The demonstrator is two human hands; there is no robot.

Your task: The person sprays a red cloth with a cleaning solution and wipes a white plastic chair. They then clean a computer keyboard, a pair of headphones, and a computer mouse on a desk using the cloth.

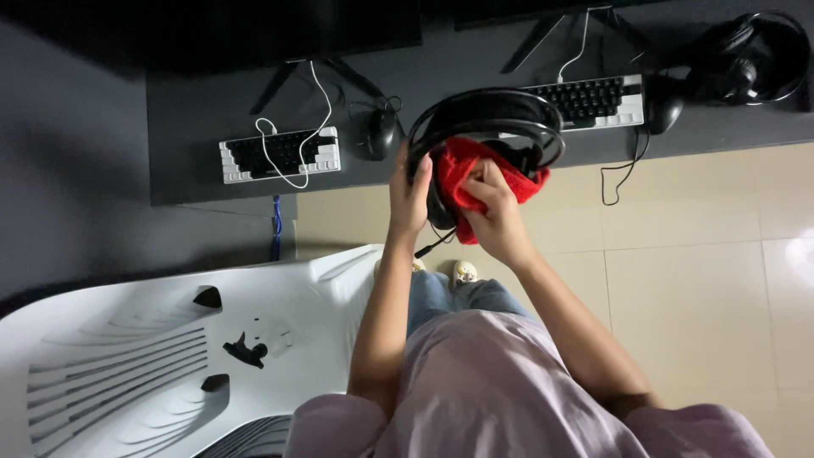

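the left hand (409, 197) has its grip clamped on the left earcup of black headphones (487, 127), held up above the near edge of the dark bench (203, 110). the right hand (496, 216) grip is clamped on a red cloth (462, 170), pressed against the headphones.

Gaming room: 2 keyboards (280, 155), mice (380, 133), monitor stands on a dark desk (195, 102).
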